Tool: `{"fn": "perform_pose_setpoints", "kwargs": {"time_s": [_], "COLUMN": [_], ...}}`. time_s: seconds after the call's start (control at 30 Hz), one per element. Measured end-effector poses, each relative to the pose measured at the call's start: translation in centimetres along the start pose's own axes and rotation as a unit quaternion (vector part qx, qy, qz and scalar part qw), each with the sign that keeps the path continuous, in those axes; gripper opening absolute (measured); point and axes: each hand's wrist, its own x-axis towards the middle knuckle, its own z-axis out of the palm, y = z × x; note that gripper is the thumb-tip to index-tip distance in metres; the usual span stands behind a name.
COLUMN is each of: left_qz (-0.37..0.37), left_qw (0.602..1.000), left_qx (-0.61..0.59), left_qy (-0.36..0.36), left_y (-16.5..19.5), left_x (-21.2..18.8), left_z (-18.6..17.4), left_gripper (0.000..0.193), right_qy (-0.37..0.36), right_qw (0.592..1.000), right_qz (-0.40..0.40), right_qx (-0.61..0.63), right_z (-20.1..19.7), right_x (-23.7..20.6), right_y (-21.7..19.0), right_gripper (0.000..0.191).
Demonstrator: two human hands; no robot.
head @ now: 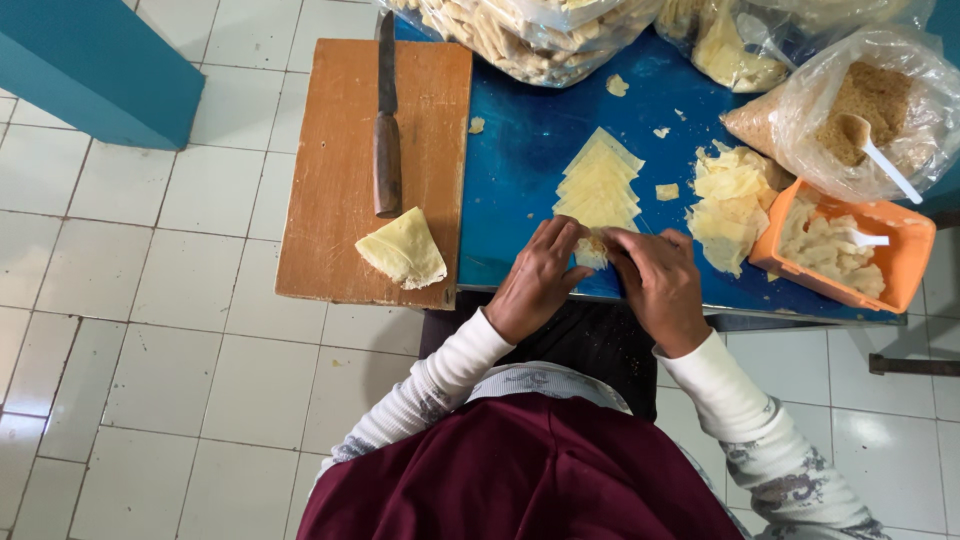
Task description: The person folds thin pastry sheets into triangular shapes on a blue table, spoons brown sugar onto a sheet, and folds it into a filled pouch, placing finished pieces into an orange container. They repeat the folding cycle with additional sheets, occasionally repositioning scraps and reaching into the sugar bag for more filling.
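Both hands meet at the near edge of the blue table (520,150): the left hand (540,282) and right hand (658,285) pinch a small pale dough piece (590,252) between fingertips, folding it. Just beyond sits a stack of triangular wrappers (600,185). A knife (386,120) lies on the wooden board (330,160), an orange tub (900,270) at right

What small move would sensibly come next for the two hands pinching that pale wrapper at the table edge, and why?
Probably finishing the fold: the left hand and right hand both pinch one small wrapper at the near edge of the blue table. It looks only partly closed, and a row of flat wrappers lies just beyond, untouched.
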Motion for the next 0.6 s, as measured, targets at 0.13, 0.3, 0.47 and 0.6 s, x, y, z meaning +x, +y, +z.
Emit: {"fn": "perform_pose_setpoints", "kwargs": {"time_s": [0.13,0.3,0.47,0.6], "left_qz": [-0.003,0.023,0.019,0.052], "left_qw": [1.0,0.999,0.999,0.997], "left_qx": [0.007,0.034,0.039,0.05], "left_qy": [-0.009,-0.007,-0.016,0.022], "left_y": [-0.2,-0.3,-0.3,-0.6], "left_x": [0.1,0.3,0.2,0.2], "left_z": [0.1,0.1,0.2,0.4], "left_gripper": [0.046,0.041,0.042,0.029], "right_qy": [0.002,-0.009,-0.01,-0.003], "right_qw": [1.0,0.995,0.987,0.983], "right_qz": [0.028,0.078,0.125,0.132], "right_qx": [-0.001,0.063,0.097,0.125], "right_z": [0.4,0.1,0.2,0.3], "right_x": [0.4,1.3,2.2,2.4], "right_y": [0.5,0.5,-0.1,-0.1], "right_gripper": [0.021,0.018,0.009,0.008]}}
